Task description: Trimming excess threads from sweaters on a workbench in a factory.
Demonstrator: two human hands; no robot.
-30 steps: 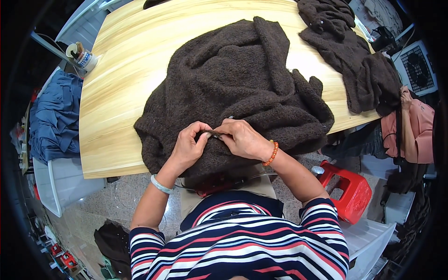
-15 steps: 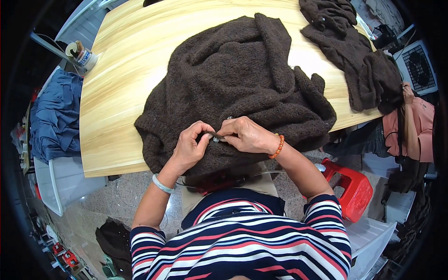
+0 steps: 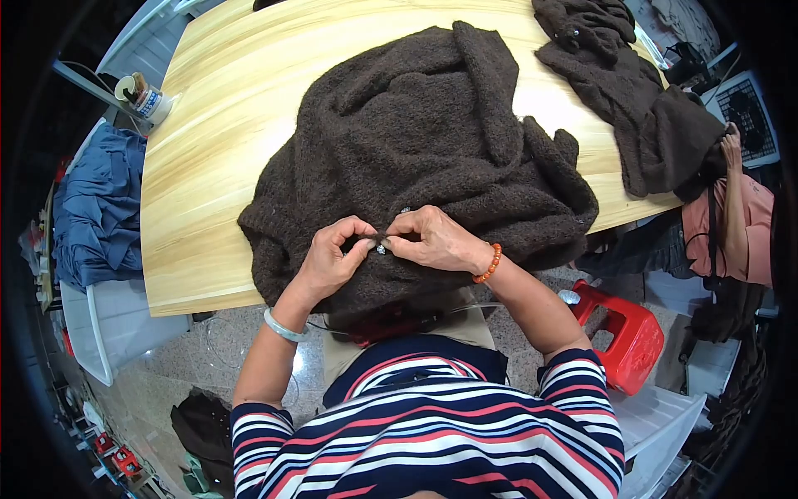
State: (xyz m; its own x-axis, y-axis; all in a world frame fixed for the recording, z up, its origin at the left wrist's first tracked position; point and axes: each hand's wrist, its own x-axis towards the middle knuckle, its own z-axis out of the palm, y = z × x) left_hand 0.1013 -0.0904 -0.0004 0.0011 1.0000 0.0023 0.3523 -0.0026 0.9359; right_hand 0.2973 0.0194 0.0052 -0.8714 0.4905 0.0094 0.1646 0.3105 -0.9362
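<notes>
A dark brown knitted garment (image 3: 399,125) lies bunched over the near part of the wooden table, its lower edge hanging towards my lap. My left hand (image 3: 335,256) pinches a small fold of the knit at the garment's near side. Opposite it, my right hand (image 3: 436,241) pinches the same fold, fingertips almost touching the left ones. Just below the fingertips sits a small shiny button (image 3: 381,249). Another shiny spot, partly hidden, shows above my right hand. Whether a needle or thread is between the fingers cannot be made out.
The pale wooden table (image 3: 216,108) carries a second brown knitted garment (image 3: 615,100) at right, held by a co-worker's hand (image 3: 731,150). A white tub (image 3: 148,101) stands at the left edge. Blue fabric (image 3: 101,204) fills a bin at left. A red plastic stool (image 3: 623,337) is at my right.
Both hands stay at the same fold, with their fingertips slightly shifted and closer together. The co-worker's hand at right has risen, lifting the other garment's edge.
</notes>
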